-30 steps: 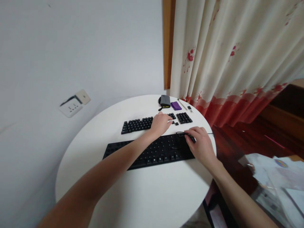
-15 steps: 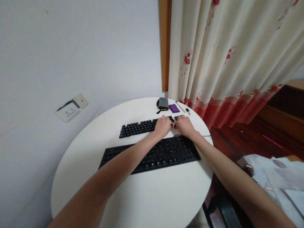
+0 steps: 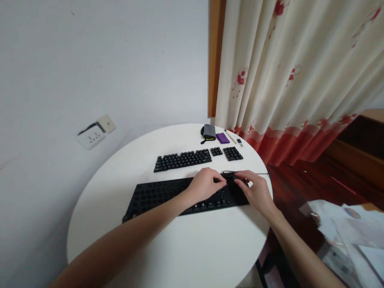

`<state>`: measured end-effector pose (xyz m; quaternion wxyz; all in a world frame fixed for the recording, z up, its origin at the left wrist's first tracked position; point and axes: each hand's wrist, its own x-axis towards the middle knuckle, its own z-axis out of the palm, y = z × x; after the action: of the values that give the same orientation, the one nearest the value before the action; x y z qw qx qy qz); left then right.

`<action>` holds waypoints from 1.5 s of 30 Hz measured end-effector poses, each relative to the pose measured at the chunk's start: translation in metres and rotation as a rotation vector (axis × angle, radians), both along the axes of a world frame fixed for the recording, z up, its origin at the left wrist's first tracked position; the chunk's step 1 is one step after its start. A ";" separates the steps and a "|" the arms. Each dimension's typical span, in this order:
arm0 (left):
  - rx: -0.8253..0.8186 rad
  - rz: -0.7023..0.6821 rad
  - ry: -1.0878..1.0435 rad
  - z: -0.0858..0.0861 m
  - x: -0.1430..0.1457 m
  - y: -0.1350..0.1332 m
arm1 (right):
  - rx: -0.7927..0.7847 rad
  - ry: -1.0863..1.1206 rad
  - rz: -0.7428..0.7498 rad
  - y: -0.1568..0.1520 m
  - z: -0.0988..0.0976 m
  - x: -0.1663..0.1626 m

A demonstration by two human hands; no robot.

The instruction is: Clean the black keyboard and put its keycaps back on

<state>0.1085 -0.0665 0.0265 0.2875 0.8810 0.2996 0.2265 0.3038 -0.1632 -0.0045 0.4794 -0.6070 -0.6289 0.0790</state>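
Note:
A black keyboard base [image 3: 162, 195] with most keycaps removed lies on a round white table [image 3: 186, 244]. Behind it, removed black keycaps are laid out in rows: a long block [image 3: 182, 159], a small block [image 3: 216, 151] and a number-pad block [image 3: 233, 153]. My left hand [image 3: 205, 185] rests on the right part of the keyboard base, fingers curled and pinched. My right hand [image 3: 254, 190] is at the keyboard's right end, fingers bent down onto it. What the fingertips hold, if anything, is too small to make out.
At the table's far edge lie a grey pouch [image 3: 208, 132], a purple cloth [image 3: 222, 138], a thin stick [image 3: 230, 136] and a small tool [image 3: 239, 141]. A curtain [image 3: 288, 80] hangs behind; a wall socket [image 3: 90, 138] is on the left. Papers [image 3: 348, 224] lie low right.
Both hands have pulled back from the rows of loose keycaps to the right end of the keyboard base. The view shifted slightly.

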 end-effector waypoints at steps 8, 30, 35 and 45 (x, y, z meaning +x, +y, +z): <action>0.017 -0.040 -0.087 -0.018 -0.014 -0.021 | -0.116 0.243 -0.088 -0.042 -0.027 -0.029; 0.438 -0.104 0.025 -0.027 -0.018 -0.040 | -0.001 -0.023 0.139 -0.044 -0.035 -0.024; 0.518 -0.106 0.115 -0.022 -0.019 -0.045 | 0.024 -0.101 0.165 -0.045 -0.034 -0.027; 0.443 -0.106 0.111 -0.021 -0.021 -0.047 | 0.003 -0.145 0.186 -0.046 -0.033 -0.028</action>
<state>0.0872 -0.1130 0.0057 0.0817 0.9483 0.2114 0.2224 0.2763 -0.2091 -0.0373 0.4243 -0.5492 -0.7157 0.0780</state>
